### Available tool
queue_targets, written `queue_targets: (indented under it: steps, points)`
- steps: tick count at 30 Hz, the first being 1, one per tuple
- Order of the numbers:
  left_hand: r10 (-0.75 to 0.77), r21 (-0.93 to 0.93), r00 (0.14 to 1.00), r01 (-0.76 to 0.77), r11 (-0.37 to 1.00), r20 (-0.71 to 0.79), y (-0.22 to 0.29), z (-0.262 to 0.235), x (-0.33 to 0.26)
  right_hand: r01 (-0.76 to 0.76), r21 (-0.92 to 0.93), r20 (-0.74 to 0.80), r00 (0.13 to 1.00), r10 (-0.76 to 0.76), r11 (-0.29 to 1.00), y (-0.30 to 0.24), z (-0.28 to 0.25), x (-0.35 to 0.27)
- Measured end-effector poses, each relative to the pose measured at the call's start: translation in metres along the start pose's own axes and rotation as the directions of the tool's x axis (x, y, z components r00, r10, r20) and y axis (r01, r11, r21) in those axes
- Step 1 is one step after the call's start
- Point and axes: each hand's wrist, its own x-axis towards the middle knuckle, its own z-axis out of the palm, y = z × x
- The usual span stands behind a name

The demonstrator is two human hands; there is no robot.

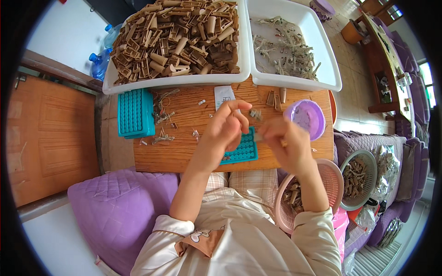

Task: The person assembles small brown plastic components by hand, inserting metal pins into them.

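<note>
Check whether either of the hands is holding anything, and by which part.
The left hand pinches a small brownish part at its fingertips, above the teal tray. The right hand looks closed on something small; what, and where, cannot be told.

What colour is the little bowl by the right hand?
Purple, seen from the head view: the bowl sits beside the right hand.

A teal studded tray (pixel 243 149) lies flat on the board, a small brownish, blurred piece (pixel 255 113) above it
</note>
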Motion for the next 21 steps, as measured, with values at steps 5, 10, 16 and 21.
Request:
queue_targets:
  steps: [5,10,16,21]
  points:
    - [-0.033,0.265,0.999,0.042,0.963,-0.039,-0.001,-0.002,-0.039,0.192,-0.205,0.239,0.961,-0.141,0.960,-0.016,0.004,-0.025]
    - [0.057,0.437,0.998,-0.039,0.899,-0.029,-0.001,-0.003,-0.065,0.149,-0.259,0.177,0.979,-0.105,0.954,-0.041,0.009,-0.029]
    - [0.150,0.552,0.967,-0.012,0.833,-0.205,0.000,0.013,-0.085,0.156,-0.241,0.171,0.978,-0.117,0.958,-0.043,0.022,-0.032]
    - [0.264,0.734,0.963,-0.136,0.665,-0.060,0.002,0.011,-0.092,0.174,-0.231,0.087,0.984,-0.158,0.957,-0.043,0.025,-0.038]
